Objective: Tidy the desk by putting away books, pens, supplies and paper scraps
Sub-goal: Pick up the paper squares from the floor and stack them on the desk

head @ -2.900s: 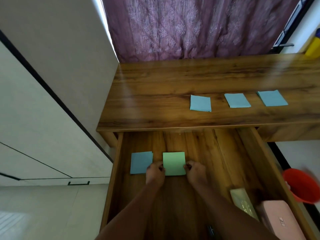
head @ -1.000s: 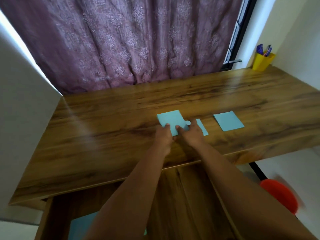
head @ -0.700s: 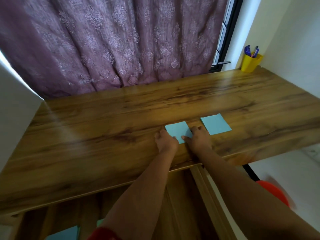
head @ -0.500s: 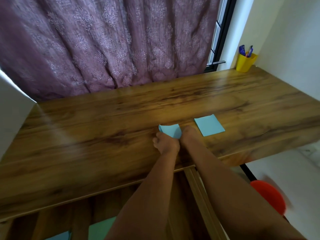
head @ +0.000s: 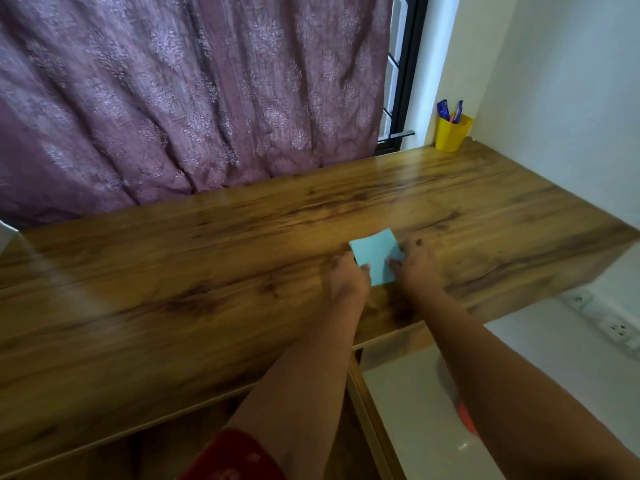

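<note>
A light blue stack of paper squares (head: 375, 258) lies on the wooden desk (head: 173, 271), right of its middle and near the front edge. My left hand (head: 348, 280) pinches the stack's left edge, thumb on top. At the right edge my right hand (head: 417, 266) holds the stack with curled fingertips. No other loose paper shows on the desk top. The lower corners of the stack are hidden under my fingers.
A yellow pen cup (head: 450, 133) with blue pens stands in the far right corner by the window. A purple curtain (head: 190, 98) hangs behind the desk. The open drawer's side rail (head: 367, 410) juts out below the desk front. A red bin (head: 465, 420) sits on the floor, with wall sockets (head: 616, 329) to the right.
Both hands left the drawer and went to the desk top, then moved right along the row of blue squares, gathering them. Only one blue stack now shows, between my hands.
</note>
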